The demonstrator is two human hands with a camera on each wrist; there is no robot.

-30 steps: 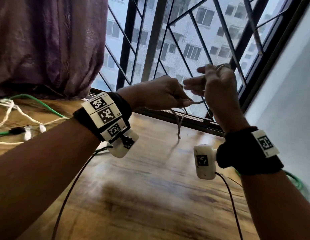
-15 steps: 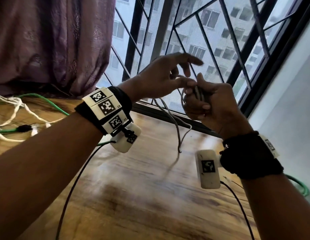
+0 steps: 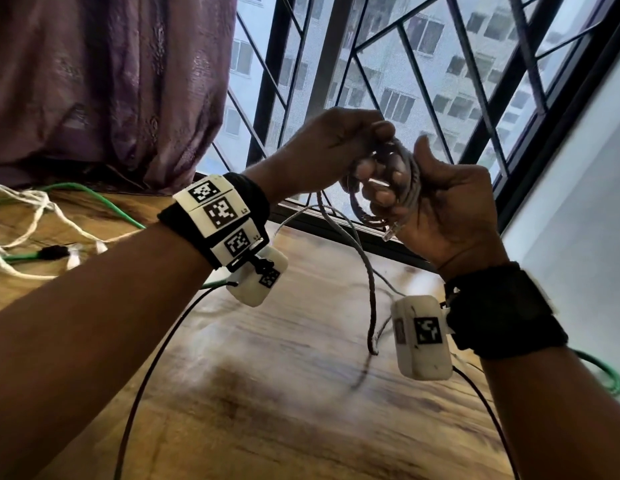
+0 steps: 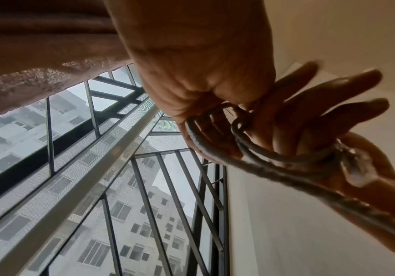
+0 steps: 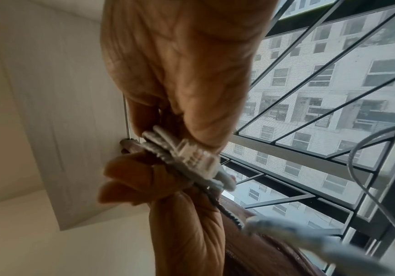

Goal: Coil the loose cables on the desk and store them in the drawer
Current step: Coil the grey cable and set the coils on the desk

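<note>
I hold a grey network cable (image 3: 410, 168) up in front of the window, above the wooden desk (image 3: 267, 393). My right hand (image 3: 450, 209) grips its wound loops, thumb up, and the clear plug (image 3: 391, 233) sticks out below the fingers. My left hand (image 3: 336, 147) curls round the same cable from the left, right against the coil. A loose tail (image 3: 371, 306) hangs from the hands to the desk. In the left wrist view the loops (image 4: 215, 151) leave my left hand (image 4: 203, 65). The right wrist view shows the plug (image 5: 191, 156) under my right hand (image 5: 180, 65).
A tangle of white cord (image 3: 35, 216) and a green cable (image 3: 104, 202) lies on the desk at far left, below the purple curtain (image 3: 111, 81). Another green cable (image 3: 610, 374) lies at the right by the white wall (image 3: 578, 202). The window grille (image 3: 423, 81) is straight behind the hands.
My left hand's spread fingers have closed round the cable at the coil. Both hands have drawn together, and the hanging tail has swung under them.
</note>
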